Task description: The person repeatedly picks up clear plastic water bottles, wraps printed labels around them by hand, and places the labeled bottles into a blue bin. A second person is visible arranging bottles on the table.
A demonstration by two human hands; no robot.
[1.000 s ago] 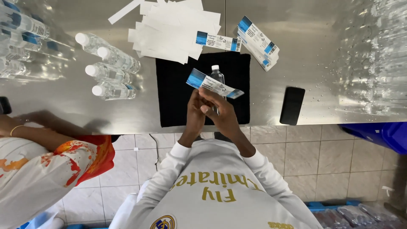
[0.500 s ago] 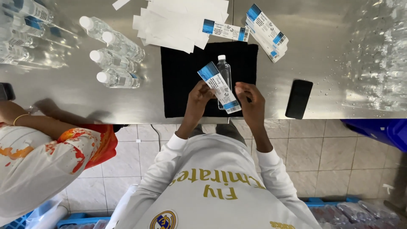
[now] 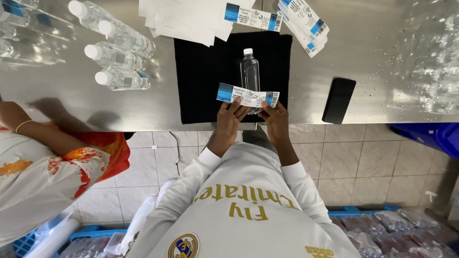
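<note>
Both hands, left hand (image 3: 228, 120) and right hand (image 3: 276, 122), hold a blue-and-white label strip (image 3: 247, 96) flat across the base of a clear plastic bottle (image 3: 250, 74) lying on a black mat (image 3: 205, 76) at the steel table's (image 3: 373, 48) near edge. Black phone (image 3: 338, 100) lies right of the mat; four bottles (image 3: 117, 59) lie left.

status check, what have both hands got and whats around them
Left hand and right hand hold a label strip flat across a clear bottle lying on the black mat. Phone to the right, nothing blocking.

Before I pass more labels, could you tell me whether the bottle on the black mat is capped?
Capped: the bottle lies on the black mat with its white cap on.
</note>
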